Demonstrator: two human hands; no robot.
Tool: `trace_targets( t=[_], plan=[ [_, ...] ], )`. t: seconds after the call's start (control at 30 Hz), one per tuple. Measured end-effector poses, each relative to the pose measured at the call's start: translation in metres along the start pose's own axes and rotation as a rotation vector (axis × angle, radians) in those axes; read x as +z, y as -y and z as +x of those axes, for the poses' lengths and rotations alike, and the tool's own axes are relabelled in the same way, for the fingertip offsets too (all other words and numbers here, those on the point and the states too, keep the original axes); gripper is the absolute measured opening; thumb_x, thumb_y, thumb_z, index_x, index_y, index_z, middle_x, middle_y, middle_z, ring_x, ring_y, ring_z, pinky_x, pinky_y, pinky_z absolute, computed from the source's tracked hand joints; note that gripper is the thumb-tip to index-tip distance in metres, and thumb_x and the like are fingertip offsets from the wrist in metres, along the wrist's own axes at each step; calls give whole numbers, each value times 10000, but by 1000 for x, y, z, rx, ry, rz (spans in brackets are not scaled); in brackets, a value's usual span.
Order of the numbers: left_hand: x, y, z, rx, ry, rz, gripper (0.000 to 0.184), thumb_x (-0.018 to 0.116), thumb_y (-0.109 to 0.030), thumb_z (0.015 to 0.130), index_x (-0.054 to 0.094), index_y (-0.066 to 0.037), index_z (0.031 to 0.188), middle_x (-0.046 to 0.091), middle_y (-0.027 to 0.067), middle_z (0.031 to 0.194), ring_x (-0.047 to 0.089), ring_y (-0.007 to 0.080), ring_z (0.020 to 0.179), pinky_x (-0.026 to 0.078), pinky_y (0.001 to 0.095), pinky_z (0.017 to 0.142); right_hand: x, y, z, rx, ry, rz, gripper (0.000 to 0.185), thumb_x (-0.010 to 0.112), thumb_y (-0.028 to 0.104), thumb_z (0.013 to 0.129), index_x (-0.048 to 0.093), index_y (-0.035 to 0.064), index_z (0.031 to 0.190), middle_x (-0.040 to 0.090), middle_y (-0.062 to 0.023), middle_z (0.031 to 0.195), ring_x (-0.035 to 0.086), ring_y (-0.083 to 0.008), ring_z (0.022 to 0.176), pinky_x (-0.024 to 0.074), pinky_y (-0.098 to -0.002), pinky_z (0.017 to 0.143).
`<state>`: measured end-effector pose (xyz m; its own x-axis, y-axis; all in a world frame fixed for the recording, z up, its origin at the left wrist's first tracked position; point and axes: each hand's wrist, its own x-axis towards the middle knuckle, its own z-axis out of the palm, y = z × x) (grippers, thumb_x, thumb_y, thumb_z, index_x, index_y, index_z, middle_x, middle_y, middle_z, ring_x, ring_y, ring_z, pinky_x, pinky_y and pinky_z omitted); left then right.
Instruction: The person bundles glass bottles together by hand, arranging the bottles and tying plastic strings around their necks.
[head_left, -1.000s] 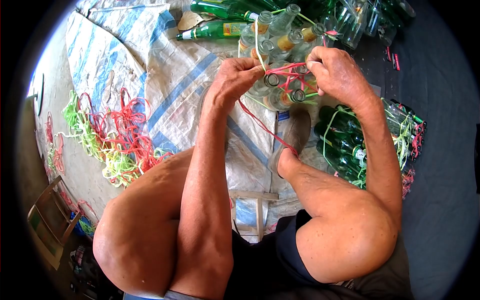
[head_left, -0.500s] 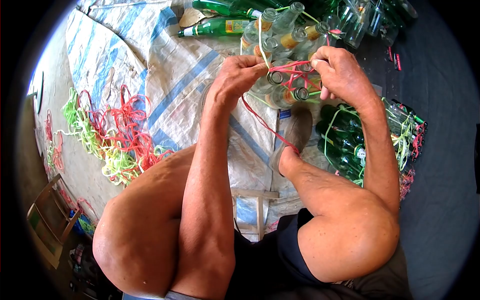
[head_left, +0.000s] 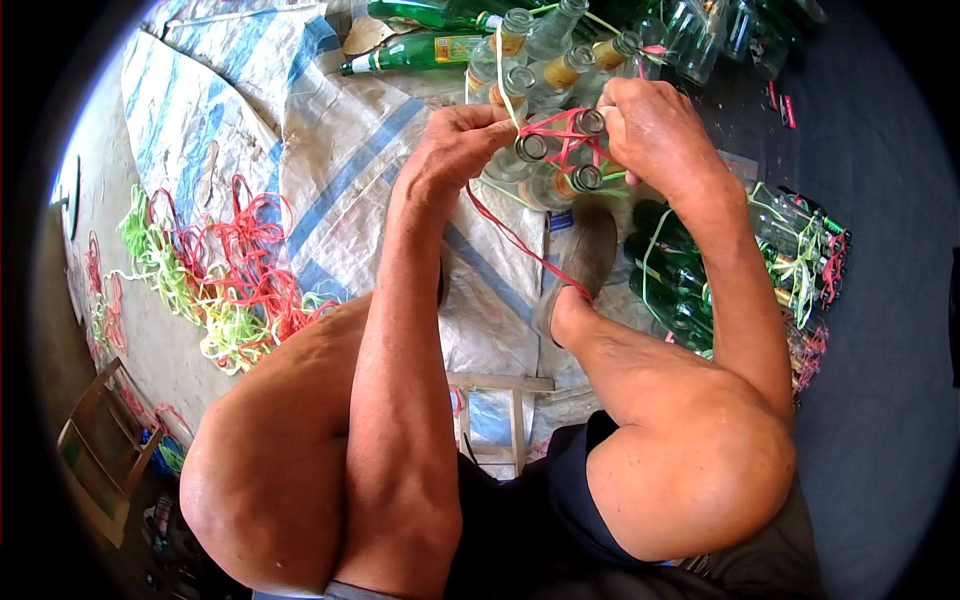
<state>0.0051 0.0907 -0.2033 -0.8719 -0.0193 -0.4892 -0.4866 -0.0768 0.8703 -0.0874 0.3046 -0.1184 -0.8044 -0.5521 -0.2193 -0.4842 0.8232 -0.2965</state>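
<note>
A cluster of clear glass bottles with yellowish labels stands upright ahead of me, bound by pale green plastic strap. Pink plastic strap crosses between the nearest bottle necks and loops round some of them. My left hand pinches the pink strap beside the left near neck, where the pale strap also meets the fingers. From under that hand, a pink strand runs down to my ankle. My right hand is closed at the cluster's right side, on the pink strap; its fingertips are partly hidden.
Green bottles lie on the striped sheet at the back. More green bottles, tied together, sit to the right of my foot. Tangled pink and green straps lie at left. A wooden frame is between my legs.
The pink strap stretched between my hands now loops round a near bottle neck. My right hand has moved slightly left and up beside that neck. The whole view has shifted a little.
</note>
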Motion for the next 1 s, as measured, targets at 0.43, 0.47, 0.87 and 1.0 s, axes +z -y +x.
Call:
trace_targets(
  t=[0.43,0.47,0.87,1.0],
  plan=[
    [-4,-16,-7,201,-167,185,236,765,-182,926,793,19,1045,724,2,838,599,74,729,472,247,653,17,-1,-27,-144,-435,215,145,677,173,936,696,32,908,703,-196,854,695,-431,811,556,-514,718],
    [-2,-19,-9,230,-194,236,238,764,-179,925,790,26,1042,722,2,832,595,73,724,474,252,651,12,8,-34,-133,-410,232,165,692,199,934,692,37,899,699,-188,849,692,-423,798,554,-507,708],
    [5,-31,-16,450,-341,490,385,733,-37,881,695,-57,1264,393,-65,632,372,46,581,331,259,535,31,33,-64,-106,-102,14,269,727,332,903,622,90,956,710,-151,739,720,-404,741,576,-512,686],
    [-2,-36,-10,427,-255,603,496,729,-55,877,690,-95,1370,365,-62,656,368,58,594,344,267,553,36,33,-66,-82,-121,42,271,740,322,891,622,86,954,712,-167,738,727,-413,747,579,-525,689]
  ],
)
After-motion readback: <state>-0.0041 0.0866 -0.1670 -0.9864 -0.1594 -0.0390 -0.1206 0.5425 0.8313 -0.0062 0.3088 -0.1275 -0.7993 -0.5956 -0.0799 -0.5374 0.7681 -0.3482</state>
